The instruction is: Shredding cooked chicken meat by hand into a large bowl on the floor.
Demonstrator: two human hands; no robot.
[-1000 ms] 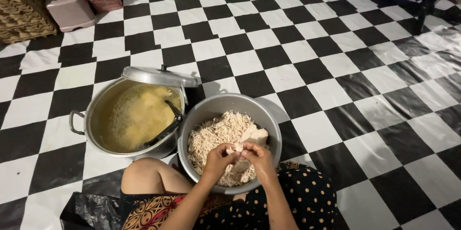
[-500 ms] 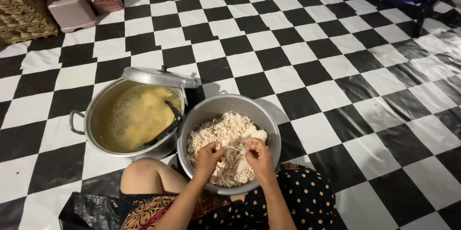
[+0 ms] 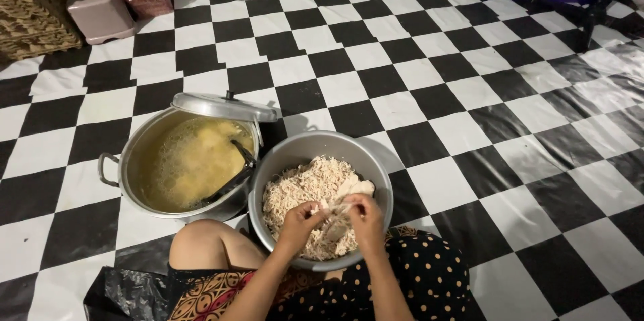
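On a black-and-white checkered floor [image 3: 429, 79], seen from above, a seated person works over a round metal bowl [image 3: 295, 153] that rests against the knees. The left hand [image 3: 300, 224] and right hand [image 3: 365, 217] meet above the near part of the bowl, fingertips pinched together on one pale piece of cooked meat [image 3: 337, 222] — each hand grips an end of it. Directly under and beyond the fingers lies a heap of shredded meat [image 3: 302, 190], with a larger unshredded chunk [image 3: 354, 187] just past the right hand's fingertips. Beyond the left hand and off to its outer side stands a large metal pot [image 3: 127, 167] of yellowish broth — a dark ladle [image 3: 235, 177] leans inside, and its lid [image 3: 225, 106] sits tilted on the far rim.
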